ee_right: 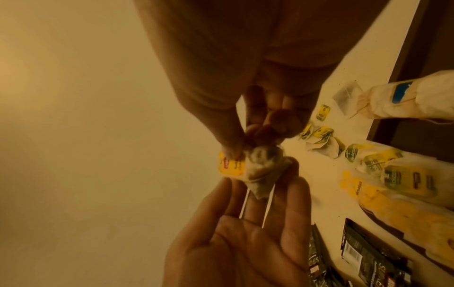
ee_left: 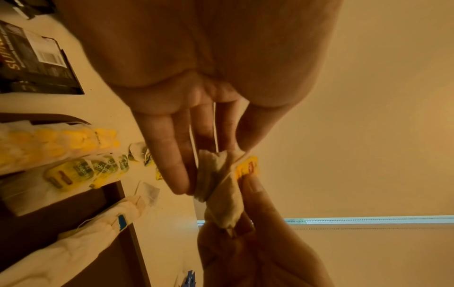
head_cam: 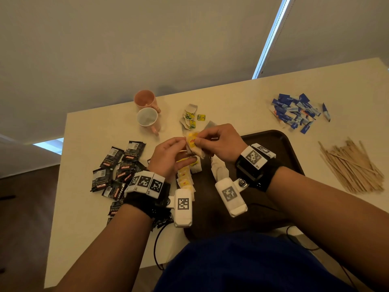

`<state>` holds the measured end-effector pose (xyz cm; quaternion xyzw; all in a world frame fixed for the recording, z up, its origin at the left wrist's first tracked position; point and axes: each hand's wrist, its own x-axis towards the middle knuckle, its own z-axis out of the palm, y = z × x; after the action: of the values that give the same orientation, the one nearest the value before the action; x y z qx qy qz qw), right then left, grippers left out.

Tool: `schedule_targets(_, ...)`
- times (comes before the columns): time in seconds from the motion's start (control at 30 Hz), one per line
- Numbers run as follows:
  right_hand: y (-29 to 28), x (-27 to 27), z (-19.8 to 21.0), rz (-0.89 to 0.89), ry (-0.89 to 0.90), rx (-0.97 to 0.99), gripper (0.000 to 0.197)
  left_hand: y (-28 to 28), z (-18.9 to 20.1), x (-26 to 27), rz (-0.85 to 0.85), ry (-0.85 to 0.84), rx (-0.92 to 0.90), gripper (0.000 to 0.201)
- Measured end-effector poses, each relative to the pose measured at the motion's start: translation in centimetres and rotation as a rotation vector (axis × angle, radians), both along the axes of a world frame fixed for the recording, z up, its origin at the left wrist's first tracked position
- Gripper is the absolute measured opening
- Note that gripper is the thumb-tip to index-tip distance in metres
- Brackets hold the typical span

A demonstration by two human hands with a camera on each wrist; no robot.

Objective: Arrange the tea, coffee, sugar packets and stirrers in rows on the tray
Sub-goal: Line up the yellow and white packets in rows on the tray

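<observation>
Over the tray's far left corner, both hands hold one tea bag [head_cam: 194, 147] with a yellow tag [ee_right: 232, 167]. My left hand [head_cam: 182, 143] pinches the paper bag [ee_left: 221, 186] between thumb and straight fingers. My right hand [head_cam: 200, 140] pinches the bag's tag end with curled fingers. The dark brown tray [head_cam: 273, 140] carries rows of yellow-tagged tea bags [head_cam: 185, 178] and plain white tea bags [head_cam: 219, 168] on its left part. Black coffee packets [head_cam: 117, 167] lie left of the tray, blue sugar packets [head_cam: 294, 112] far right, wooden stirrers [head_cam: 353, 167] right.
A pink cup [head_cam: 145, 100] and a white cup [head_cam: 147, 118] stand at the table's back edge. Loose green-yellow tea bags [head_cam: 189, 116] lie behind the hands. A black cable [head_cam: 156, 245] hangs over the near table edge.
</observation>
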<state>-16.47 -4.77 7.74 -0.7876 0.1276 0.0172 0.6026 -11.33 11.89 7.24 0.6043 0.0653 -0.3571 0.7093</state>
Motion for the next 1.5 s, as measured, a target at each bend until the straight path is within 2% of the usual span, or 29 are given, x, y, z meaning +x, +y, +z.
schedule_targets(0.1,0.1,0.0,-0.1,-0.048,-0.019,0.017,0.011,0.1,0.1,-0.1,-0.01,0.015,-0.047,0.03)
schedule_targets(0.27,0.2,-0.1,0.3,-0.054,-0.03,0.081,0.01,0.3,-0.3,-0.4,0.001,-0.045,-0.025,0.019)
schedule_targets(0.53,0.6,-0.5,1.5,0.105,-0.017,0.078,0.013,0.2,-0.6,0.4,0.095,-0.045,0.006,0.012)
schedule_targets(0.77,0.2,0.5,0.5,-0.097,-0.111,-0.01,0.009,0.2,0.2,-0.1,0.072,0.036,-0.113,0.016)
schedule_targets(0.9,0.1,0.5,0.0,-0.079,-0.112,-0.096,0.009,0.1,-0.4,-0.3,0.02,-0.09,-0.018,0.008)
schedule_targets(0.97,0.1,0.5,-0.2,-0.078,-0.104,-0.131,0.018,0.2,-0.6,-0.3,0.001,-0.136,0.026,0.006)
schedule_targets(1.03,0.1,0.5,-0.1,-0.025,-0.052,-0.152,0.03,0.4,-0.8,-0.2,-0.021,-0.157,0.051,0.007)
schedule_targets(1.07,0.2,0.6,0.0,0.021,-0.024,-0.161,0.029,0.5,-0.9,-0.2,-0.03,-0.159,0.065,0.007)
schedule_targets(1.13,0.4,0.6,0.2,0.092,-0.009,-0.167,0.019,0.8,-1.2,-0.1,-0.048,-0.163,0.1,0.005)
schedule_targets(1.27,0.6,0.3,-0.9,0.065,0.048,-0.165,0.013,1.5,-1.9,-0.2,-0.015,-0.206,0.192,0.009)
schedule_targets(1.37,1.0,-0.6,-2.8,0.092,0.178,-0.159,0.013,2.3,-2.2,-0.2,0.056,-0.197,0.229,0.01)
schedule_targets(1.5,2.8,-2.5,-6.7,0.227,0.446,-0.245,0.014,3.2,-2.6,-0.5,0.087,-0.155,0.242,0.009)
